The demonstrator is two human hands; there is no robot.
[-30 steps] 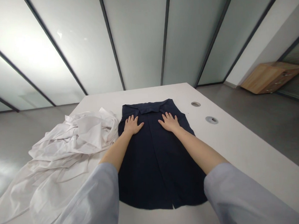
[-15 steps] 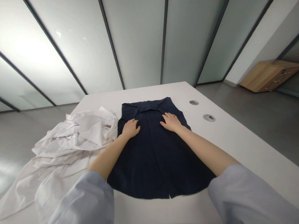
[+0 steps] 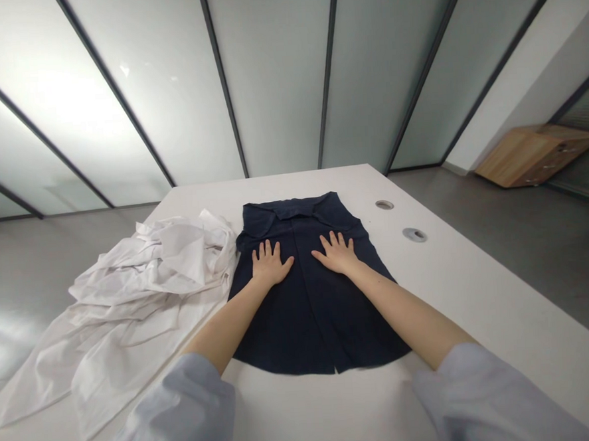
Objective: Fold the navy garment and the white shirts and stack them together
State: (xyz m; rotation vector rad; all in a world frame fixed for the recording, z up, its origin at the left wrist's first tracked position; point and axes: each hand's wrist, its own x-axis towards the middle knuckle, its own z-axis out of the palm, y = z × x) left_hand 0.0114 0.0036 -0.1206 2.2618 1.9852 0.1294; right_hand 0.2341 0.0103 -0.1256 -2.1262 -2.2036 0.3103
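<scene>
A dark navy shirt (image 3: 300, 320) lies buttoned side down or up, I cannot tell which, with its collar end (image 3: 294, 210) at the far side and its curved hem toward me. A seam or placket runs down its middle. My left hand (image 3: 271, 263) rests flat on the left half of the shirt, fingers spread. On the right half lies my right hand (image 3: 337, 252), also flat with its fingers apart. Neither hand grips the cloth. Parts of the shirt's sides are hidden under my forearms.
The white table (image 3: 459, 297) carries a crumpled heap of white cloth (image 3: 167, 261) to the left of the shirt. Two round cable grommets (image 3: 415, 235) are set in the tabletop at right. Beyond stand frosted glass panels (image 3: 275, 75) and a wooden cabinet (image 3: 525, 156).
Both hands have slid slightly toward me and spread their fingers; the left has also moved inward. The shirt's hem now sits a little higher in view.
</scene>
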